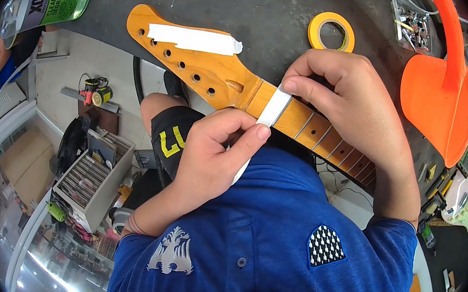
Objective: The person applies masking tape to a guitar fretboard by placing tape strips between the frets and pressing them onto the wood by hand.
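Note:
A guitar neck (309,132) lies across the front edge of the dark bench, its wooden headstock (189,58) at the upper left. White tape (194,38) covers part of the headstock. A strip of white tape (275,106) runs across the fretboard close to the nut end. My left hand (217,144) pinches the strip's lower part between thumb and forefinger, and a tail of it hangs below. At the strip's upper end, my right hand (342,97) has thumb and forefinger closed together on it.
A yellow tape roll (316,29) lies on the bench (232,3). An orange dustpan-like object (436,99) and a box of small parts (412,25) stand at right. A cleaner bottle (54,7) is at left. Below left is a drawer of flat items (85,179).

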